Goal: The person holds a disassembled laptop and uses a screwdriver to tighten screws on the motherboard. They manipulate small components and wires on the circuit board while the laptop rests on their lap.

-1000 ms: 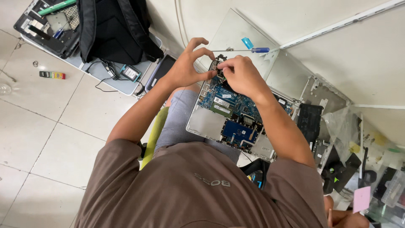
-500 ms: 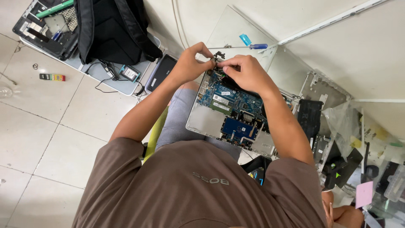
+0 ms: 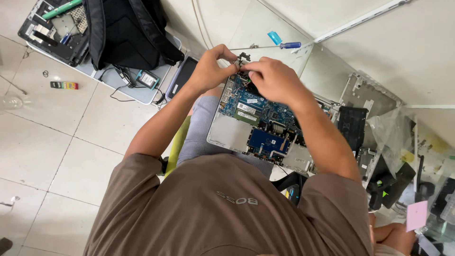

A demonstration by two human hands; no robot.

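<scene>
An opened laptop base point(image 3: 227, 135) with a blue circuit board point(image 3: 265, 111) rests on my lap. At its far corner, my left hand point(image 3: 208, 71) and my right hand point(image 3: 275, 78) meet. The fingertips of both hands pinch a small dark hinge part point(image 3: 244, 58) there. The right hand covers the board's upper edge. A blue-handled screwdriver point(image 3: 279, 46) lies on a silver lid point(image 3: 265, 23) just beyond the hands, with a small blue tab point(image 3: 274, 37) beside it.
A black backpack point(image 3: 128, 33) and another opened laptop point(image 3: 57, 28) lie at the upper left, with a phone point(image 3: 182, 76) and a small drive point(image 3: 148, 79) nearby. Laptop shells point(image 3: 367, 95), plastic bags of parts point(image 3: 403, 137) and a pink note point(image 3: 416, 214) crowd the right.
My left hand's fingers, spread a second ago, have closed in beside the right hand's at the laptop's far corner. Both hands sit slightly closer together.
</scene>
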